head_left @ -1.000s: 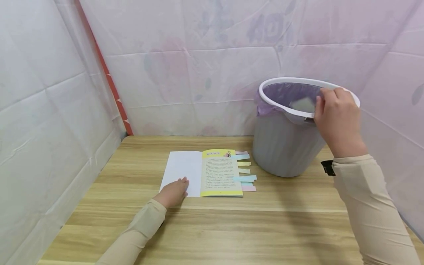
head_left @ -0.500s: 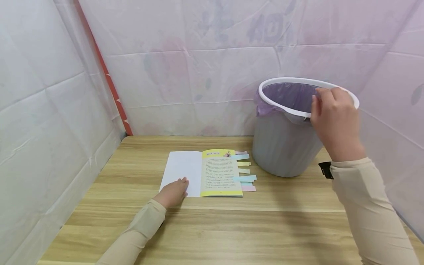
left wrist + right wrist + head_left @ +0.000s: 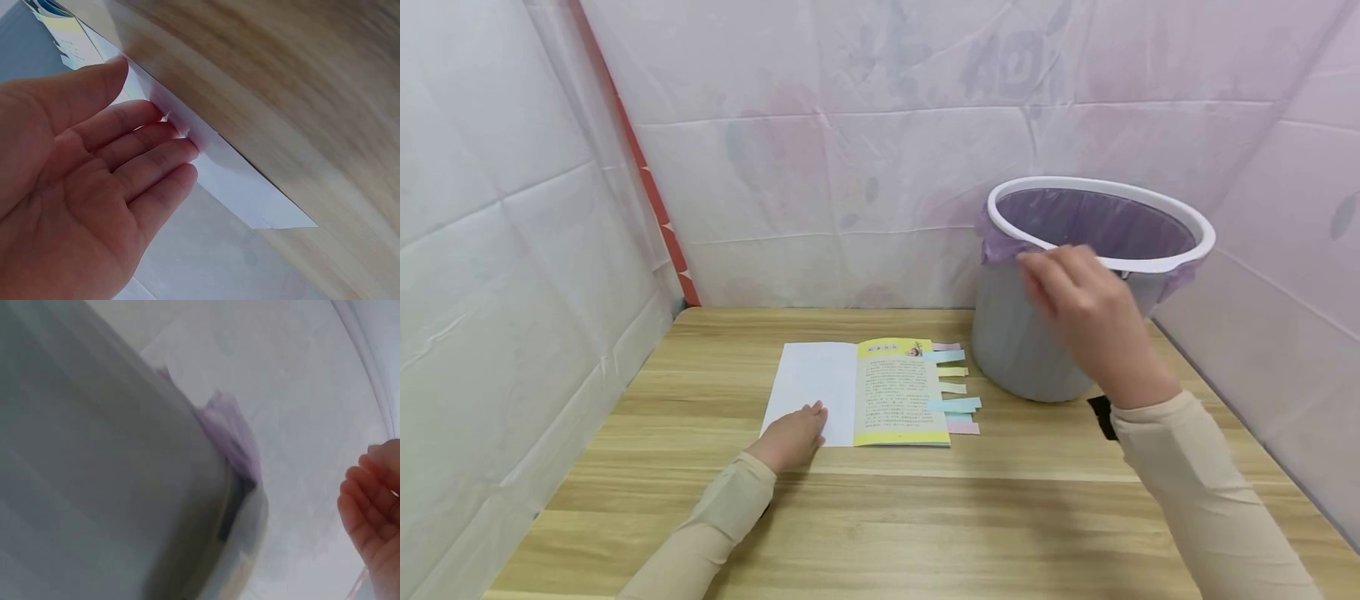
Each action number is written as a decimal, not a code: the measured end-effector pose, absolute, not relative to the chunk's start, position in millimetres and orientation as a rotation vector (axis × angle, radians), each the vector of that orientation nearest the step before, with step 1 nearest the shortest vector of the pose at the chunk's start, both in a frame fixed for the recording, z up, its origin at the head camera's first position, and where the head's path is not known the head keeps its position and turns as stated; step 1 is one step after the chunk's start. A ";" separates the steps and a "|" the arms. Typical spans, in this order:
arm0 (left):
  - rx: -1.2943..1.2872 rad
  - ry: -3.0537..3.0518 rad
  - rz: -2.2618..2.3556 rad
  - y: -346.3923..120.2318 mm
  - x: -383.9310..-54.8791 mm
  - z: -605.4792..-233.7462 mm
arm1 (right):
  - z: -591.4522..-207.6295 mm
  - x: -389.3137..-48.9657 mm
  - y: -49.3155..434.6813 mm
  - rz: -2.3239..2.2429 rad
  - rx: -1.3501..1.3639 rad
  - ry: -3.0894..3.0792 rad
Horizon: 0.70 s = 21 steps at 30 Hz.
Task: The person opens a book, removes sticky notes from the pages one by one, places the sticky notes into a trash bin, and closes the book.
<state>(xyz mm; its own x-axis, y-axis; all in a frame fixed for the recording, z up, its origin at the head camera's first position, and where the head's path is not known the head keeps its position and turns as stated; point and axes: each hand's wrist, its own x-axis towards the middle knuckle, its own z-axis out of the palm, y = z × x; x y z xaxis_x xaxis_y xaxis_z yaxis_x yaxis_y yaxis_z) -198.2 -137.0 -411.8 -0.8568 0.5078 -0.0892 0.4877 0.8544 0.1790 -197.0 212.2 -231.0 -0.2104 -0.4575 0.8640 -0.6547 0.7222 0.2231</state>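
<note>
An open book (image 3: 898,396) lies flat on the wooden table, its left page blank white and its right page printed with yellow bands. Colored sticky tabs (image 3: 953,406) stick out along its right edge. My left hand (image 3: 792,437) rests on the lower left part of the blank page. In the left wrist view its gently bent fingertips (image 3: 187,150) touch the white paper (image 3: 244,190). In front of a grey trash bin (image 3: 1026,350), my right hand (image 3: 1086,312) is raised with loosely curled fingers. The right wrist view shows that hand (image 3: 378,506) with nothing in it, beside the bin.
The bin has a white rim (image 3: 1202,237) and a purple liner bag (image 3: 1000,247) folded over it, standing at the table's back right. White patterned sheets (image 3: 910,183) hang at the back and both sides. The wooden table (image 3: 850,525) extends in front of the book.
A pale slip visible in the bin's mouth under my right hand one second ago is out of sight. That hand has moved left and down from the rim. My left hand stays on the page.
</note>
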 end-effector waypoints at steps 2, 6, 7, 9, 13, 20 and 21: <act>0.782 2.896 0.228 -137.2 -198.3 -411.7 | -241.0 -201.2 207.8 0.195 0.959 -1.880; 0.784 2.897 0.229 -137.7 -199.4 -412.4 | -266.8 -213.6 197.5 0.168 1.088 -1.952; 0.783 2.897 0.225 -137.8 -199.6 -412.6 | -274.3 -216.3 195.4 0.166 1.117 -1.984; 0.780 2.895 0.223 -137.7 -199.4 -412.1 | -290.9 -222.0 192.5 0.150 1.162 -2.056; 0.776 2.892 0.215 -137.4 -198.0 -410.0 | -324.5 -231.4 190.3 0.065 1.215 -2.216; 0.769 2.906 0.203 -136.3 -195.9 -408.4 | -373.5 -235.2 188.3 -0.046 1.239 -2.534; 0.770 2.906 0.204 -136.1 -195.9 -408.7 | -378.8 -234.7 188.6 -0.041 1.233 -2.577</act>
